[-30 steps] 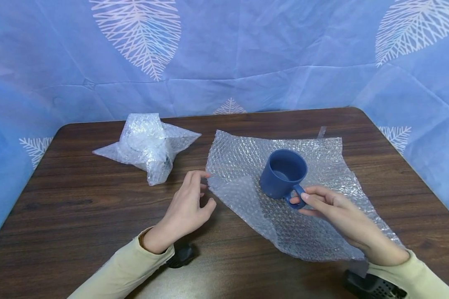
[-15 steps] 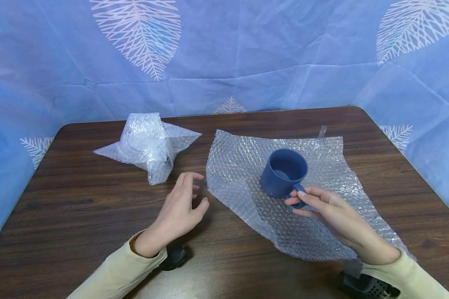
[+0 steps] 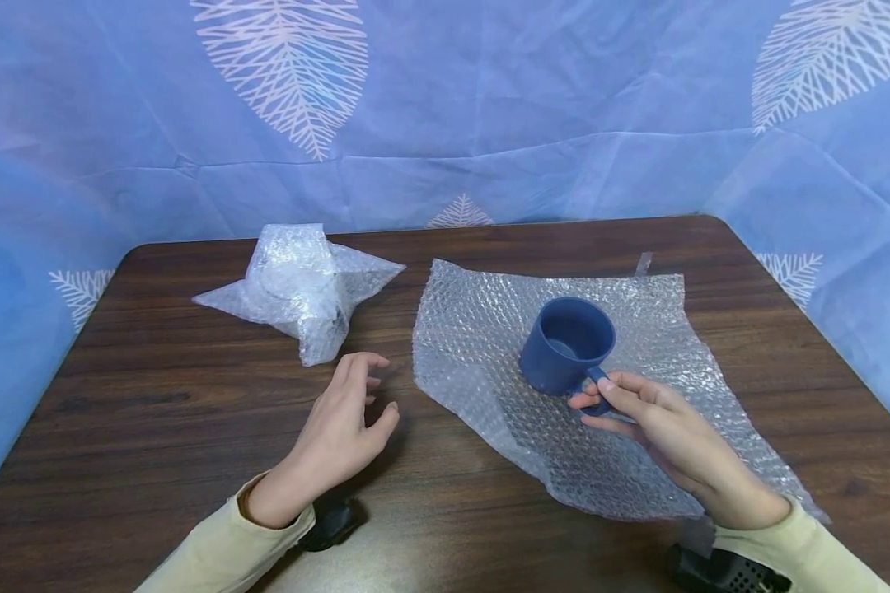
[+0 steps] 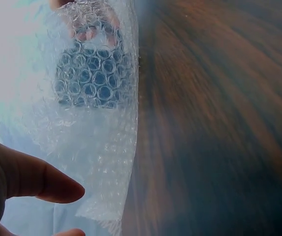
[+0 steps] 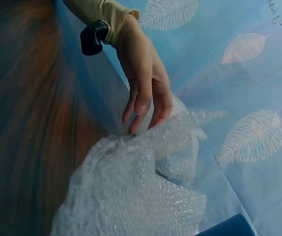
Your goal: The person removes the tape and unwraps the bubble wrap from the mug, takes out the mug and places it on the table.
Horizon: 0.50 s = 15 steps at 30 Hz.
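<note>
Dark wood-grain table, backed by blue leaf-print cloth. Blue mug stands on bubble wrap sheet at 3 o'clock; right hand pinches its handle. Left hand hovers relaxed, empty. Wrapped bundle at 11 o'clock.

Dark wood-grain table with rounded far corners. Lying directly on it: a flat bubble wrap sheet at right and a bubble-wrapped bundle at far left.
</note>
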Available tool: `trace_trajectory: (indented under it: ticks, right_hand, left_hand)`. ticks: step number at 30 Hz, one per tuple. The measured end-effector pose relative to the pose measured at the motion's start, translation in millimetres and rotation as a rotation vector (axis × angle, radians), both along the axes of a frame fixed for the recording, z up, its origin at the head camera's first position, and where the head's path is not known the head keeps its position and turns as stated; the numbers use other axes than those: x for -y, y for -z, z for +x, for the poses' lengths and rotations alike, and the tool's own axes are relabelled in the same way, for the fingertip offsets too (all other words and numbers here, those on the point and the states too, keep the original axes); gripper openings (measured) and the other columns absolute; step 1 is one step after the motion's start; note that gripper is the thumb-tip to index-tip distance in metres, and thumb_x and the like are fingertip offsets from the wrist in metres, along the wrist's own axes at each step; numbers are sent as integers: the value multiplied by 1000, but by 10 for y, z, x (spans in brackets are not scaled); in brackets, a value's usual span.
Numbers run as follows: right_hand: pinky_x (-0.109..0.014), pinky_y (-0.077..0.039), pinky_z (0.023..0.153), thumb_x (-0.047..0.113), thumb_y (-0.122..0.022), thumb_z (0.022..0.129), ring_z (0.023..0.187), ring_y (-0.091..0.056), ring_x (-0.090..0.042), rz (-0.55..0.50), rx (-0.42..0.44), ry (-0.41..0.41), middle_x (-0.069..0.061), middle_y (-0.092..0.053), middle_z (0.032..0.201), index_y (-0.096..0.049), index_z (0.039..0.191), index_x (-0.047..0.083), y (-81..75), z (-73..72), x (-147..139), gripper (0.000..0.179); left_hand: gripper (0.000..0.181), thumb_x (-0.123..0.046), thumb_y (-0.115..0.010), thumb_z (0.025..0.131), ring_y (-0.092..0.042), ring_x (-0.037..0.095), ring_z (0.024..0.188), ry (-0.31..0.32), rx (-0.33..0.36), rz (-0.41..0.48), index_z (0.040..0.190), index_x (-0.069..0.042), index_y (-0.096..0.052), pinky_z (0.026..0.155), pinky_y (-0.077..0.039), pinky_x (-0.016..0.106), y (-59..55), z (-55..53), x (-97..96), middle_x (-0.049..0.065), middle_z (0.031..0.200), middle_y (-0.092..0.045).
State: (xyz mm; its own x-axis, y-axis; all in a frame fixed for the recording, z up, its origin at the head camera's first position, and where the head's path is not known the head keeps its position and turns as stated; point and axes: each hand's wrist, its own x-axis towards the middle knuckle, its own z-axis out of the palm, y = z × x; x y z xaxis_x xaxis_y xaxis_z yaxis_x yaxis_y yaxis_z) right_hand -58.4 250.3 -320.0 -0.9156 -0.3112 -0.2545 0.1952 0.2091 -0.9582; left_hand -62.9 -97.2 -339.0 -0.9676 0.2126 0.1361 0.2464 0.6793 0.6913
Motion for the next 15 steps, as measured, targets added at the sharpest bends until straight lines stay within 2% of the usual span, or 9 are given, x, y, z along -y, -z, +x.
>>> trace_trajectory:
  ticks: [15]
  right_hand:
    - [-23, -52, 89, 25, -37, 105, 107, -61, -1, 78, -48, -2, 2, -67, 112, -51, 120, -7, 4, -31, -134, 38]
  left_hand:
    - [43, -9, -63, 83, -62, 30, 101, -5, 13, -14, 124, -4, -50, 81, -53, 43, 25, 15, 27, 12, 122, -52]
